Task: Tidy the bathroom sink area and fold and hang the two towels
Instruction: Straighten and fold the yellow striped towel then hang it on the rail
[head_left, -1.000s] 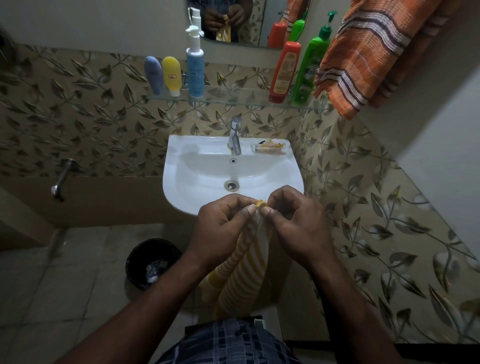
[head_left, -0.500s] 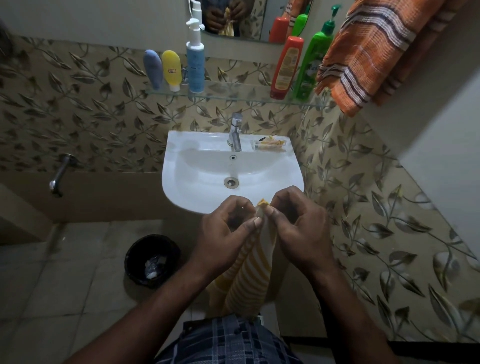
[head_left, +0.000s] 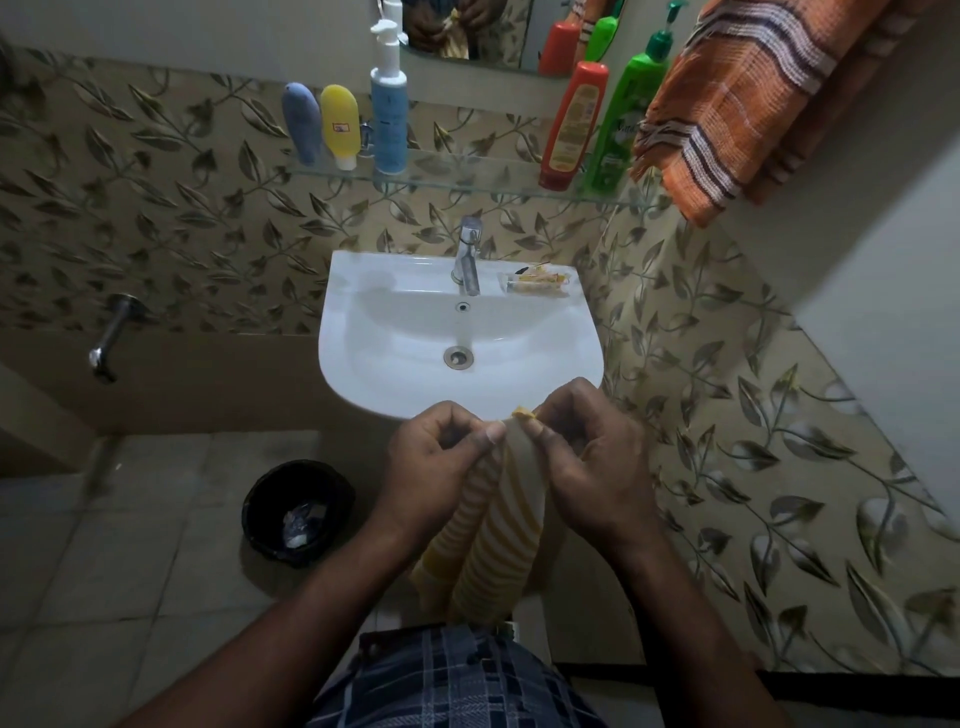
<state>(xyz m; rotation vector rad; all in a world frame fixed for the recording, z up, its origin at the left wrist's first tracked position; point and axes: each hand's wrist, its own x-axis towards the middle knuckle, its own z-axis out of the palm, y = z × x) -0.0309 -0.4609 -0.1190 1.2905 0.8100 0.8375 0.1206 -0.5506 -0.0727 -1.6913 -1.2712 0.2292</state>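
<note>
A yellow and white striped towel (head_left: 496, 540) hangs down in front of the white sink (head_left: 384, 374). My left hand (head_left: 441, 462) pinches its top edge on the left. My right hand (head_left: 587, 457) pinches a yellow corner just to the right, a small gap between the two pinches. An orange striped towel (head_left: 737, 98) hangs at the upper right beside the mirror. A clear soap tray (head_left: 537, 280) with yellowish scraps sits on the sink's right rim, next to the chrome tap (head_left: 467, 254).
A glass shelf (head_left: 457, 179) above the sink carries a grey-blue tube, a yellow tube, a blue pump bottle, a red bottle and a green pump bottle. A black bin (head_left: 298, 512) with rubbish stands on the tiled floor at the left. A wall tap (head_left: 109, 338) sticks out at the left.
My hands have drawn slightly apart along the towel's top edge, and the towel's fold between them has opened a little. The view has shifted slightly.
</note>
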